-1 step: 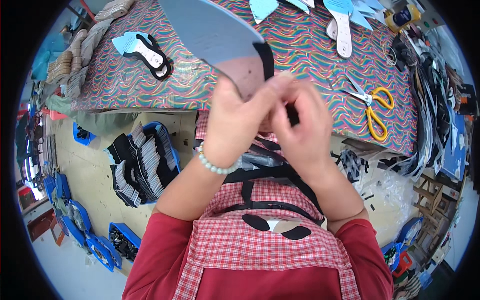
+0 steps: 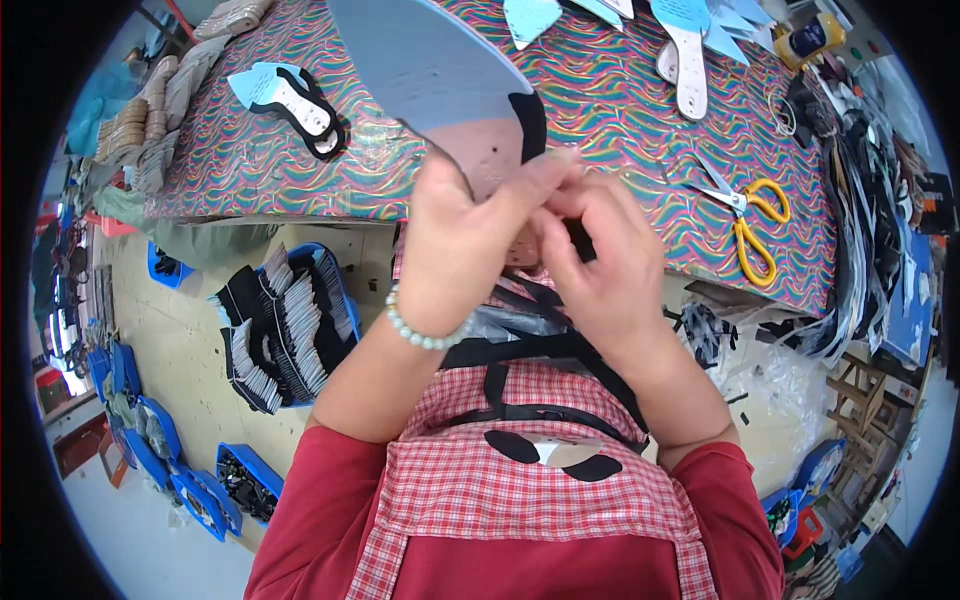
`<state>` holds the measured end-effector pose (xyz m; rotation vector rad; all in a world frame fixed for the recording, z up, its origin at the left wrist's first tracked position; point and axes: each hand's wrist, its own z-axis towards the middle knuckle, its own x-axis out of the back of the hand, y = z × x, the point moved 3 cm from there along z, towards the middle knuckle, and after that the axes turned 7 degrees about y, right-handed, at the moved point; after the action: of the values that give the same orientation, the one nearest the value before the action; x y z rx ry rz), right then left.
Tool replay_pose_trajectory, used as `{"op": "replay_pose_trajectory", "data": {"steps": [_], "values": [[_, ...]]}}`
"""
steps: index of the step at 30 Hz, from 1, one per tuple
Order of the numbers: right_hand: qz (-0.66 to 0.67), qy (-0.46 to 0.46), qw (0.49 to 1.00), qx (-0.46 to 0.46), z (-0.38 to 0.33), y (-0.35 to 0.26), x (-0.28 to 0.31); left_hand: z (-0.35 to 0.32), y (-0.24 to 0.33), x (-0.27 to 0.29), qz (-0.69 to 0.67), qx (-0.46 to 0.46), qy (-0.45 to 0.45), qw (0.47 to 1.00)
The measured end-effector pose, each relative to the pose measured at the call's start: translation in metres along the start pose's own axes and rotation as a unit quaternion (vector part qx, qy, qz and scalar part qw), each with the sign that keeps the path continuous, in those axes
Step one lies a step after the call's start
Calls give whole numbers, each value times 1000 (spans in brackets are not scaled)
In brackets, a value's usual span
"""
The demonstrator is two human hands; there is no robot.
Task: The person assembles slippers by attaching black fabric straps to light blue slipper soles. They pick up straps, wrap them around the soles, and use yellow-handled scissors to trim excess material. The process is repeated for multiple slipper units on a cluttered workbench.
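Observation:
Above the table's near edge, my left hand (image 2: 445, 240) is closed around the heel part of a shoe insole (image 2: 440, 85). The insole is blue-grey at the forepart and pinkish at the heel, with its broad end pointing away from me. A black edging strip (image 2: 530, 125) runs along its right side down toward my fingers. My right hand (image 2: 610, 245) pinches the strip at the heel, close to my left thumb. The fingers hide the strip's end. A pair of scissors with yellow handles (image 2: 740, 205) lies spread on the table to the right.
On the patterned table (image 2: 390, 165) lie edged insoles (image 2: 300, 110) at left and bare insoles (image 2: 688, 70) at the back right. Black strips (image 2: 865, 230) hang at the right edge. A blue basket (image 2: 345, 290) of stacked insoles stands below left. A yellow bottle (image 2: 810, 38) is far right.
The insole and both hands have shifted very slightly. The grips look the same.

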<state>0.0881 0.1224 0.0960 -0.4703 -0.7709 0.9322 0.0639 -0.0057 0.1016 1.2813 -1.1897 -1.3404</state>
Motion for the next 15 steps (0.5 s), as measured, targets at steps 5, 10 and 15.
{"op": "replay_pose_trajectory", "data": {"steps": [5,10,15], "values": [[74,-60,995,-30,41,6,20,-2,3,9,-83,42,-67,993],[281,-92,936,-193,44,8,4,6,-14,12,-276,134,-253,918],[409,-228,780,-415,-18,35,-10,18,-6,20,-82,38,-101,991]]}}
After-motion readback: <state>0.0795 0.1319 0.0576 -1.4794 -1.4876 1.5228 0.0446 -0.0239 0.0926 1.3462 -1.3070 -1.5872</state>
